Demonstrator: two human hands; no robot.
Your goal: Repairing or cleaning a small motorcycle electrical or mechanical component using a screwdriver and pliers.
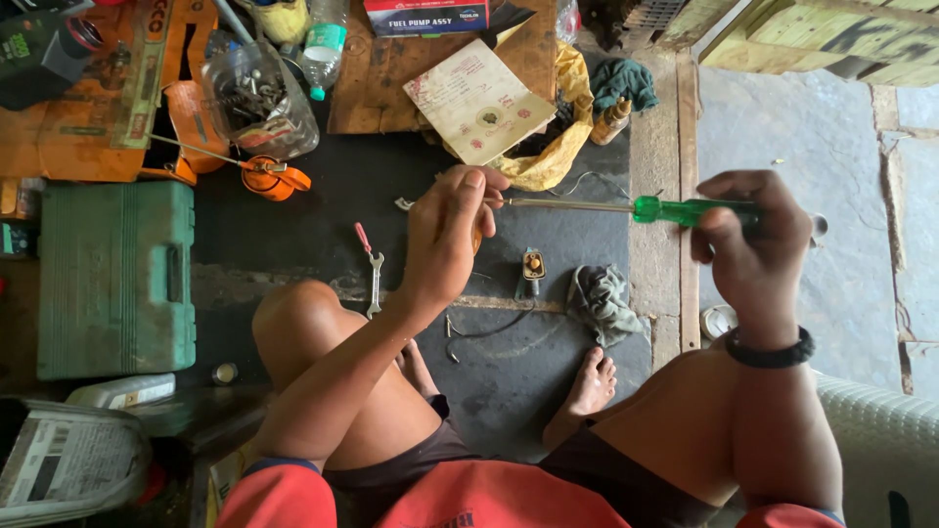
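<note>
My right hand (pixel 748 249) grips the green transparent handle of a long screwdriver (pixel 675 209), held level above the floor. The metal shaft runs left to my left hand (pixel 450 235), whose fingers close around a small orange-tinted part at the tip; the part is mostly hidden by my fingers. A black band sits on my right wrist. I am seated, with my bare knees and a foot (pixel 590 386) below the hands.
On the dark floor lie an open-end spanner (pixel 375 284), a small black part with a wire (pixel 532 271), a grey rag (pixel 602 301) and a yellow cloth (pixel 558 147). A green tool case (pixel 112 279) stands left, a clear jar of bolts (pixel 259 103) behind it.
</note>
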